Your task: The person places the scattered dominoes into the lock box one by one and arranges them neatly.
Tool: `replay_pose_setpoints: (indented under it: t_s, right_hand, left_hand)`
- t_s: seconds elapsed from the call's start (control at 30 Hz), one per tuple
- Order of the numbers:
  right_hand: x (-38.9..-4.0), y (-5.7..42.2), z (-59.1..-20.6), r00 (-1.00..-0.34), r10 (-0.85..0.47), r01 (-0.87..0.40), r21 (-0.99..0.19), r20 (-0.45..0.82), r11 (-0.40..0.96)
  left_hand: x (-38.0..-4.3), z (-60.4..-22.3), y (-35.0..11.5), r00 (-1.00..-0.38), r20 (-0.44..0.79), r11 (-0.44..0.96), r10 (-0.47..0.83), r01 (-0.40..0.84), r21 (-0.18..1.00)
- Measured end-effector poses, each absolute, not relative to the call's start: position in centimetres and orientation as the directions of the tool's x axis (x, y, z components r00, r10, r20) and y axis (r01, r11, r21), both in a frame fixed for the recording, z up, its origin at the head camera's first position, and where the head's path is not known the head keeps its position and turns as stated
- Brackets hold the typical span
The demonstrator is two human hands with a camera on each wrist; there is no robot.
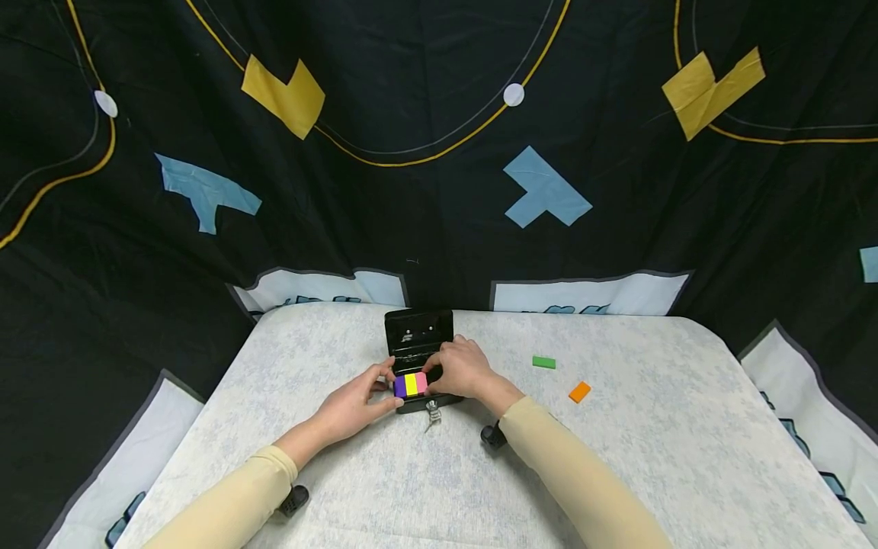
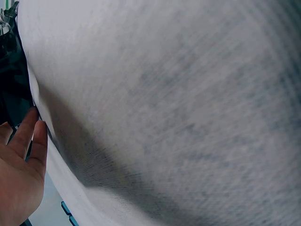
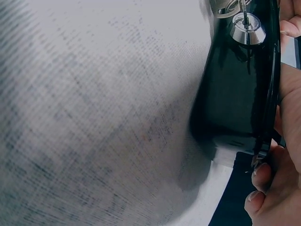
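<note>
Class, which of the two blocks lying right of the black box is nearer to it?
The green block, which lies closer to the black box; the orange block lies farther right in the head view.

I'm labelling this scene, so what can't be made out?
Inside the black box: head view, floor partly covered by the coloured blocks and right hand.
Whether the fingers pinch or only touch the blocks: head view, too small.
The keys: right wrist view, cut by top edge.
The left hand: left wrist view, cut by left edge.

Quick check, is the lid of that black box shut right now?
No, the lid is raised behind the coloured blocks, with its inner side visible in the head view.
</note>
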State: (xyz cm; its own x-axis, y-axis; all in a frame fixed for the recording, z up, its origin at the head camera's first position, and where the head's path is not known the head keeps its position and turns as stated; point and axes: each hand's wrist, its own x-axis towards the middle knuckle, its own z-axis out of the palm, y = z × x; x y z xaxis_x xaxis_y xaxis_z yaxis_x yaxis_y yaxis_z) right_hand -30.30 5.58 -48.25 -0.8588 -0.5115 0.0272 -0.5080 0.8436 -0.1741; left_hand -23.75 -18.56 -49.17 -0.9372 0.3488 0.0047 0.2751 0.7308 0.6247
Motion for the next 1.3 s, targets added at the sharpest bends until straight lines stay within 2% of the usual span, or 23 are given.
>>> replay_pose_setpoints:
  t_s: [0.23,0.67,0.93,1.3]
  right_hand:
    - [-30.4,5.7,-48.3,-0.857,-0.514,-0.510,-0.192,0.030,0.839]
    - [-29.9,7.6,-47.0,-0.836,-0.539,-0.538,-0.340,0.101,0.771]
    - [-28.8,11.3,-45.7,-0.845,-0.512,-0.521,-0.448,0.153,0.726]
    - [-27.0,17.7,-45.3,-0.882,-0.437,-0.465,-0.470,0.175,0.750]
  left_hand:
    - [-23.7,-49.2,-18.6,-0.933,0.020,0.726,0.359,0.293,0.623]
    - [-23.8,-49.4,-18.8,-0.932,0.012,0.729,0.361,0.290,0.620]
    - [-23.9,-49.3,-18.7,-0.929,0.032,0.714,0.369,0.305,0.630]
    - [-23.8,-49.2,-18.8,-0.932,0.016,0.717,0.362,0.289,0.634]
